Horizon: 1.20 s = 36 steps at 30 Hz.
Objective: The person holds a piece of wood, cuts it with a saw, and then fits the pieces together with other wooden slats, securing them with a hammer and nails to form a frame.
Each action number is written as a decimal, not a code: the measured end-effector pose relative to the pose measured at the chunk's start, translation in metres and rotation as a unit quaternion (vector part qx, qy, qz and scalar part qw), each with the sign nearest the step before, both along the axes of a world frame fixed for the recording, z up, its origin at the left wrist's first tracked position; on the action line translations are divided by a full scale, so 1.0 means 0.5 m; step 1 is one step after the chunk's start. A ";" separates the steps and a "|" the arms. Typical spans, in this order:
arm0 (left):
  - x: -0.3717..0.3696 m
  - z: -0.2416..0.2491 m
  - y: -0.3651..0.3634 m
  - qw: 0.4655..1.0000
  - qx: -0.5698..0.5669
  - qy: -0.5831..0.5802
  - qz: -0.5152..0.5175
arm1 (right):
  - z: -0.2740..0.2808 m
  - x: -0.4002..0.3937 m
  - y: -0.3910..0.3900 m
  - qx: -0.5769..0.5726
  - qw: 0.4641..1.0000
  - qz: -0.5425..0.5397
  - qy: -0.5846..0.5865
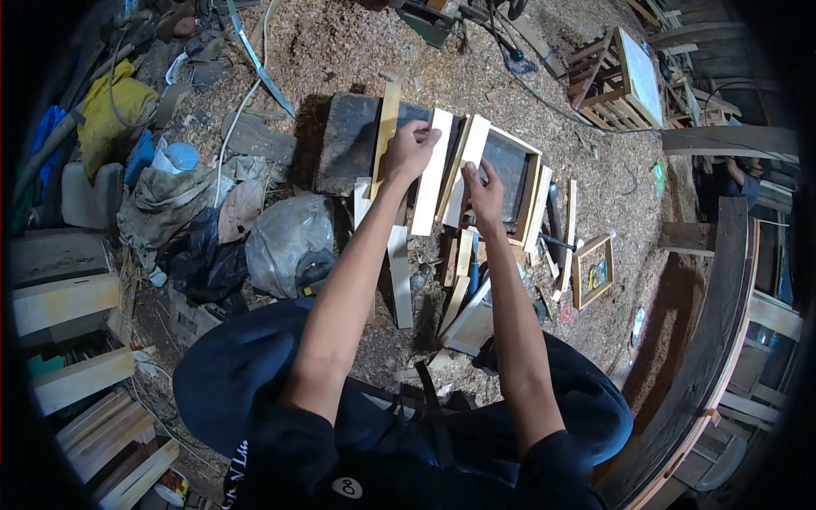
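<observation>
My left hand (410, 153) is closed on a pale wooden slat (431, 189), its thumb lying on the upper part. The slat is tilted slightly, its lower end toward me. My right hand (484, 194) grips the right edge of a second wooden slat (475, 138), thumb on top and fingers partly hidden. That slat lies along the left side of a rectangular wooden frame (533, 183). Under both hands is a dark, worn block (344, 140) used as a surface. Another narrow wooden strip (388, 115) rests on it, left of my left hand.
Wood offcuts (398, 280) and a hammer-like tool (554, 242) lie around the block. A small wooden frame (592, 272) is at right. A plastic bag (289, 242), cloths and a yellow sack (115, 106) pile up at left. Sawdust covers the ground; a slatted wooden piece (616, 81) stands behind.
</observation>
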<state>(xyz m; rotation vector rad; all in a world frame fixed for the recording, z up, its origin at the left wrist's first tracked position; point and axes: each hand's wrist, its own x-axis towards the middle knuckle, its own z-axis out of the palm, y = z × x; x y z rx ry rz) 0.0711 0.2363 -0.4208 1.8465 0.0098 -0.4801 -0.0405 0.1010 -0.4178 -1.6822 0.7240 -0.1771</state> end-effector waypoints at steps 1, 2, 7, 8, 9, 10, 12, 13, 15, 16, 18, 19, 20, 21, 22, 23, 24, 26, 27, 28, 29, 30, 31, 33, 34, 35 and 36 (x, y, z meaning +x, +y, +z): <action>0.001 0.006 0.000 1.000 0.006 -0.005 0.006 | -0.009 -0.001 -0.006 0.002 1.000 -0.001 -0.002; 0.000 0.012 0.001 1.000 -0.005 -0.013 0.016 | -0.018 -0.005 -0.013 -0.001 0.999 -0.037 -0.019; -0.006 0.049 -0.016 0.999 -0.021 -0.046 -0.014 | 0.050 -0.009 -0.025 -0.132 0.988 -0.023 -0.080; -0.012 0.061 -0.026 0.997 -0.053 -0.048 -0.014 | 0.091 -0.018 -0.017 -0.025 0.998 0.001 -0.057; -0.018 0.072 -0.038 0.995 -0.085 -0.051 -0.015 | 0.106 -0.024 -0.015 0.053 0.995 0.029 -0.078; -0.022 0.084 -0.052 0.995 -0.097 -0.035 -0.014 | 0.113 -0.031 -0.022 0.062 0.994 0.059 -0.072; -0.042 0.101 -0.083 0.994 -0.099 -0.041 -0.004 | 0.126 -0.047 -0.038 0.072 0.991 0.084 -0.074; -0.048 0.099 -0.100 0.994 -0.104 -0.045 0.009 | 0.125 -0.057 -0.050 0.083 0.991 0.067 -0.077; -0.056 0.080 -0.130 0.989 -0.135 -0.066 -0.009 | 0.121 -0.070 -0.077 0.110 0.989 0.047 -0.085; -0.062 0.080 -0.140 0.989 -0.133 -0.067 -0.020 | 0.125 -0.081 -0.087 0.132 0.986 0.046 -0.088; -0.073 0.087 -0.155 0.987 -0.131 -0.058 -0.070 | 0.124 -0.094 -0.097 0.196 0.973 0.035 -0.116; -0.083 0.098 -0.159 0.986 -0.129 -0.069 -0.083 | 0.080 -0.091 -0.109 0.181 0.970 0.049 -0.154; -0.092 0.108 -0.161 0.988 -0.074 -0.100 -0.088 | 0.063 -0.090 -0.119 0.159 0.977 0.059 -0.131; -0.096 0.113 -0.160 0.987 -0.018 -0.132 -0.092 | 0.055 -0.092 -0.122 0.139 0.982 0.067 -0.107; -0.084 0.074 -0.159 0.984 -0.011 -0.163 -0.067 | 0.055 -0.092 -0.123 0.133 0.986 0.047 -0.094; -0.070 0.040 -0.155 0.980 -0.005 -0.194 -0.042 | 0.007 -0.082 -0.129 0.087 0.991 0.005 -0.103; -0.071 0.048 -0.148 0.977 0.051 -0.207 -0.023 | -0.027 -0.073 -0.135 0.093 0.990 -0.030 -0.101; -0.080 0.049 -0.130 0.963 0.148 -0.227 0.003 | -0.027 -0.069 -0.136 0.102 0.991 -0.068 -0.057; -0.083 0.051 -0.129 0.961 0.151 -0.232 -0.004 | -0.033 -0.056 -0.136 0.057 0.995 -0.072 -0.035; -0.084 0.052 -0.125 0.961 0.169 -0.216 -0.022 | -0.042 -0.051 -0.134 0.053 0.995 -0.077 -0.026; -0.084 0.051 -0.122 0.962 0.187 -0.198 -0.038 | -0.052 -0.047 -0.130 0.049 0.995 -0.082 -0.015; -0.085 0.053 -0.120 0.961 0.197 -0.187 -0.052 | -0.052 -0.046 -0.124 0.055 0.995 -0.086 -0.015; -0.086 0.054 -0.122 0.960 0.200 -0.187 -0.055 | -0.051 -0.044 -0.120 0.009 0.995 -0.093 -0.020; -0.088 0.052 -0.127 0.960 0.204 -0.173 -0.079 | -0.043 -0.042 -0.117 -0.034 0.994 -0.103 -0.024; -0.087 0.049 -0.127 0.958 0.205 -0.181 -0.084 | -0.037 -0.044 -0.118 -0.039 0.995 -0.094 -0.010; -0.084 0.047 -0.129 0.957 0.208 -0.182 -0.088 | -0.032 -0.047 -0.117 -0.044 0.995 -0.086 0.005; -0.082 0.039 -0.129 0.950 0.209 -0.215 -0.083 | -0.030 -0.047 -0.118 -0.039 0.995 -0.091 0.006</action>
